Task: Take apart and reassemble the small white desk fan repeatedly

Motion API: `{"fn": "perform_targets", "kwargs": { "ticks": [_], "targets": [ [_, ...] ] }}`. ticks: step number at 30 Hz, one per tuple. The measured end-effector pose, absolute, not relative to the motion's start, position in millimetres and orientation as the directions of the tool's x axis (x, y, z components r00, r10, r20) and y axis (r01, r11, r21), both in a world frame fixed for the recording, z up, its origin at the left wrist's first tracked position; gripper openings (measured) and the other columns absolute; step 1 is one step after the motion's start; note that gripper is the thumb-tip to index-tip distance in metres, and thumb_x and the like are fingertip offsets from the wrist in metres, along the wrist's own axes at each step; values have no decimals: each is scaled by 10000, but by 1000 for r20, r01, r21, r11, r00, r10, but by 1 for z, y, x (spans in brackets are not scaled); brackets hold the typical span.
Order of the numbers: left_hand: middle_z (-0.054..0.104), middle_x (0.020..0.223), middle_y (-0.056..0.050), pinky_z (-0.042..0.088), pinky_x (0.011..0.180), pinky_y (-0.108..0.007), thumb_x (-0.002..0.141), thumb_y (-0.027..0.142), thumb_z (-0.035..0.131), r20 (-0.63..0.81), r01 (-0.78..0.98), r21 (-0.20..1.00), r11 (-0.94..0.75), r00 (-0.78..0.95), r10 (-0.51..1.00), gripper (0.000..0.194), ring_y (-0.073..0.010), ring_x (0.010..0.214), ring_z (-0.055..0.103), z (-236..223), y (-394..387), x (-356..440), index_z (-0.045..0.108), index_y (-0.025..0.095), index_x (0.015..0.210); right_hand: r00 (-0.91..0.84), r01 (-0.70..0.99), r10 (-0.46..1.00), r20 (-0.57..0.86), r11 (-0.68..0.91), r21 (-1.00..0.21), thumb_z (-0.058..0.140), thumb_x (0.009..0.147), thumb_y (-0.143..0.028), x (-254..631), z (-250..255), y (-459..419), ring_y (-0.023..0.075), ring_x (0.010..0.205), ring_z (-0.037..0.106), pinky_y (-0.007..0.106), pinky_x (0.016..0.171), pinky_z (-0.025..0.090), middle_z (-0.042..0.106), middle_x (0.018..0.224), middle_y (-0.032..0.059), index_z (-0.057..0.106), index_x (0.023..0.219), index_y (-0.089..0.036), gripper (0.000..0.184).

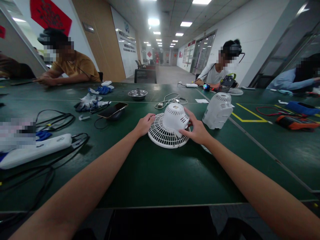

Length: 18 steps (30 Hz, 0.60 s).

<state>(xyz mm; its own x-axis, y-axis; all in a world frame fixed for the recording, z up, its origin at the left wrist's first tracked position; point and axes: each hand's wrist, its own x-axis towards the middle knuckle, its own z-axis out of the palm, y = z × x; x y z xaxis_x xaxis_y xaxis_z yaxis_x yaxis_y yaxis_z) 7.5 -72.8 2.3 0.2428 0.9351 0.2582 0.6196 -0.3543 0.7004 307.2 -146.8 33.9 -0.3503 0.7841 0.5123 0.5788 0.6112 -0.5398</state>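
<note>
A white fan grille (162, 138) lies on the green table, with a white motor housing (174, 118) standing over its middle. My right hand (197, 128) is closed around the right side of the housing, thumb at the front and fingers behind. At the grille's left rim rests my left hand (145, 124), its fingers together at the edge; their tips are partly hidden. A white fan base (218, 111) stands upright just beyond my right hand. Behind the grille lies a coiled white cable (166, 101).
A metal bowl (137, 94), a phone (113, 110) and gloves (88, 101) sit at the back left. On the left lie a white power strip (37, 150) and black cables (56, 120). An orange multimeter (296, 122) is at the right. Several people sit around the table.
</note>
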Motion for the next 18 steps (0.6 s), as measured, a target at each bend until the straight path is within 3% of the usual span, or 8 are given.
{"fn": "perform_targets", "kwargs": {
  "ticks": [8,13,18],
  "targets": [
    [705,1231,-89,489,928,-378,1009,508,357,240,607,722,-331,228,944,486,-268,1089,662,4,-74,8,585,217,1325,-361,586,803,474,591,-555,729,811,-487,305,39,-152,368,1170,621,594,1001,524,416,1584,73,181,1602,-381,968],
    [703,1247,-87,473,969,-384,1003,489,385,265,597,724,-346,223,938,467,-265,1114,653,2,-74,7,607,214,1308,-386,621,792,472,602,-502,853,663,-484,299,38,-154,467,1437,368,696,1164,308,235,1667,101,86,1613,-348,1228],
    [713,1210,-101,487,986,-382,1011,492,359,366,379,828,-414,194,910,496,-246,1097,664,4,-78,6,628,167,1272,-250,619,833,493,529,-580,842,656,-440,300,38,-155,460,1266,550,696,1072,415,439,1544,143,178,1599,-319,1159]
  ]
}}
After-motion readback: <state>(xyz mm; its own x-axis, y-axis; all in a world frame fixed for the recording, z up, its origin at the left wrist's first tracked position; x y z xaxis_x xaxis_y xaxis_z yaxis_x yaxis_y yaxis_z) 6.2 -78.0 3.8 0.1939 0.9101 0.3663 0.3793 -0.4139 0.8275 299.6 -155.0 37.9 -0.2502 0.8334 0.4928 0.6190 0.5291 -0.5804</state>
